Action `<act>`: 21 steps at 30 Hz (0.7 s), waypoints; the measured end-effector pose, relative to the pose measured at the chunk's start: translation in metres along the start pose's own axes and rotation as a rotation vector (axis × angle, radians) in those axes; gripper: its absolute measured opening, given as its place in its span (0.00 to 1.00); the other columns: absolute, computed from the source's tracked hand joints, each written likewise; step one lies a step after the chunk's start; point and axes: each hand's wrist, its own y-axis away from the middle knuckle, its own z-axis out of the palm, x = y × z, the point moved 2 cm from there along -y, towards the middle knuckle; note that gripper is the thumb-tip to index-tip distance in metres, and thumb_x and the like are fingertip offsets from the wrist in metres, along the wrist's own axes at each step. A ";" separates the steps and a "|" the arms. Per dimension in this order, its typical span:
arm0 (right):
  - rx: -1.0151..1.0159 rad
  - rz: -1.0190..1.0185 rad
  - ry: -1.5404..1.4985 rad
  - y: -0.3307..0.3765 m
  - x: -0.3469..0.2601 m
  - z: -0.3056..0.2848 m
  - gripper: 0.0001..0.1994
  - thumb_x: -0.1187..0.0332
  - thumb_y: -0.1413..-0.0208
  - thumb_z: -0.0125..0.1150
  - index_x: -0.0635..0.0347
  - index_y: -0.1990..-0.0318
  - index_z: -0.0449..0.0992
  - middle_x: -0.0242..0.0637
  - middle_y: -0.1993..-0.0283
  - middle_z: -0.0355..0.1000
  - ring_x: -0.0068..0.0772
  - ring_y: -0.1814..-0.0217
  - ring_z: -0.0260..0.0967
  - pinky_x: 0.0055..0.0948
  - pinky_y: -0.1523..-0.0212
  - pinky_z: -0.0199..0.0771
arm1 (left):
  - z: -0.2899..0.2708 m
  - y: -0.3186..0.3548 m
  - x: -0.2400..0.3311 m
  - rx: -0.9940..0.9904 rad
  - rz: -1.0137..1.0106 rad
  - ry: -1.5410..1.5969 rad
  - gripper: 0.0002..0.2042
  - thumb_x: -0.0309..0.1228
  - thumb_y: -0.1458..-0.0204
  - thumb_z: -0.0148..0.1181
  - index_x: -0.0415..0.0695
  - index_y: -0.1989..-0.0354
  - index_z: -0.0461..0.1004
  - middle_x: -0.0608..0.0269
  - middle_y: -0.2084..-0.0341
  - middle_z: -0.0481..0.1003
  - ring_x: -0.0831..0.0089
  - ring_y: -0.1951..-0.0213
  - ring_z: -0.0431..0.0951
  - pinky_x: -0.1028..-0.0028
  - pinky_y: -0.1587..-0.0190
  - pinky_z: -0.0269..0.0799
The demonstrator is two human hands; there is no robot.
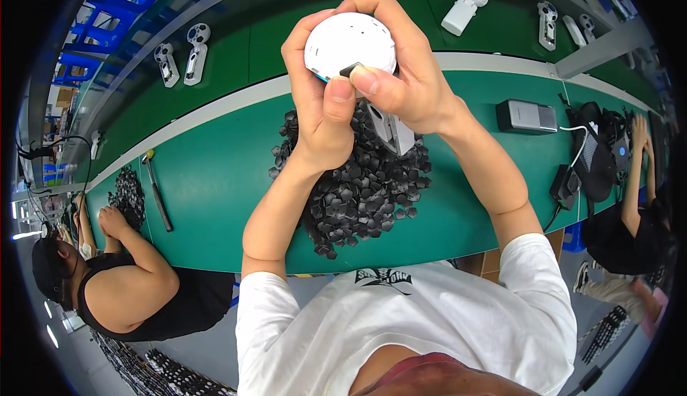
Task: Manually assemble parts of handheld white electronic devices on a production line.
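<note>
Both my hands are closed round a white, dome-headed device [347, 42], held up over the far side of the table. My left hand [318, 113] grips its left side, with the thumb near the lower rim. On the right side my right hand [415, 74] wraps the dome, its thumb pressing at a small black piece [349, 70] on the edge. A white and grey handle-like part [393, 131] shows below my right hand; where it joins is hidden. Beneath lies a heap of small black pentagon-shaped pieces [358, 196].
Beyond the green table [222, 203] runs a green belt carrying several white devices [465, 8]. A hammer [157, 192] lies left; a grey box [526, 116] with a cable and a black bag [597, 145] sit right. A person [136, 274] works at left, another [630, 217] at right.
</note>
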 end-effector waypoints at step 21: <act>0.229 0.278 -0.318 -0.016 -0.018 -0.022 0.22 0.51 0.44 0.56 0.62 0.53 0.68 0.39 0.66 0.73 0.25 0.72 0.73 0.23 0.71 0.76 | -0.042 -0.016 -0.034 -0.418 -0.094 -0.720 0.15 0.38 0.39 0.52 0.38 0.54 0.74 0.58 0.68 0.76 0.64 0.61 0.77 0.64 0.56 0.72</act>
